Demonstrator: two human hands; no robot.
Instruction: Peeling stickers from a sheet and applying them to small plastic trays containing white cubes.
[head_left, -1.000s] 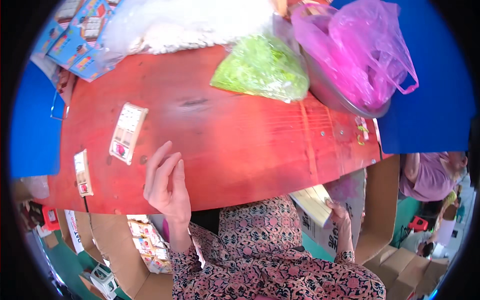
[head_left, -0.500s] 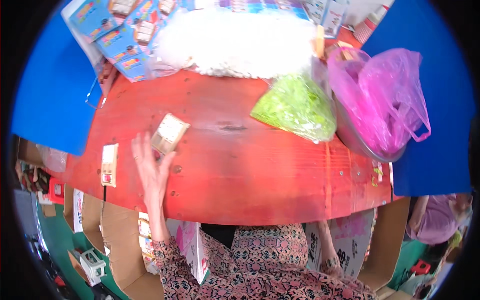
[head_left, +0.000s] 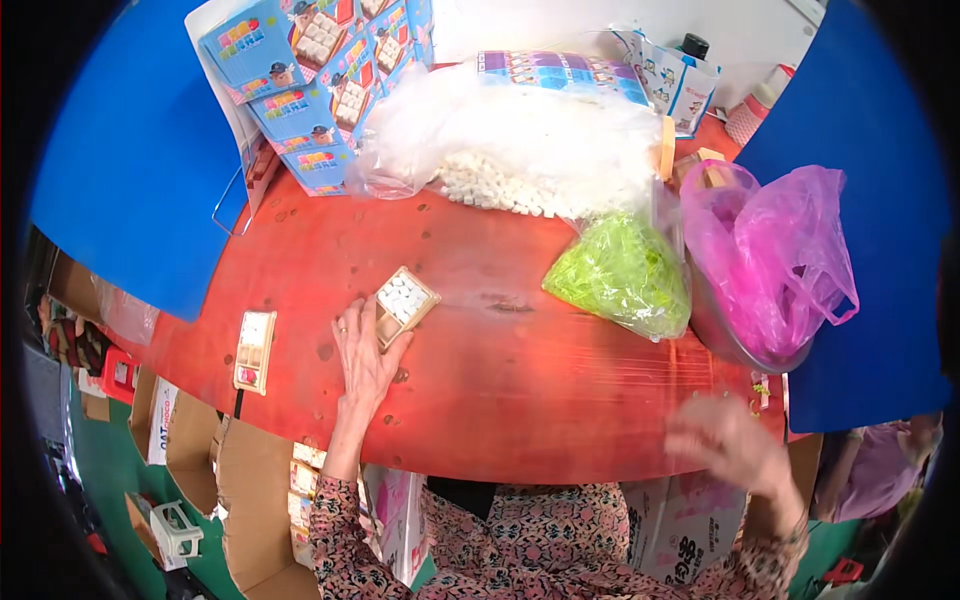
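Note:
My left hand (head_left: 362, 352) rests on the red table (head_left: 520, 390), its fingers and thumb around the near end of a small wooden tray (head_left: 405, 298) filled with white pieces. A second small wooden tray (head_left: 253, 350) lies to the left of it, near the table's edge. Blurred by motion, my right hand (head_left: 722, 440) hovers over the table's front right edge, with nothing visible in it.
At the back lie a clear bag of white pieces (head_left: 540, 150) and colourful boxes (head_left: 320, 90). A bag of green shreds (head_left: 625, 275) and a pink plastic bag in a metal bowl (head_left: 770, 260) sit at right. Blue boards (head_left: 130, 170) flank the table; cardboard boxes (head_left: 240, 470) stand below.
My left hand has slid the small tray toward the table's middle. My right hand has come up from below the table to its front right edge.

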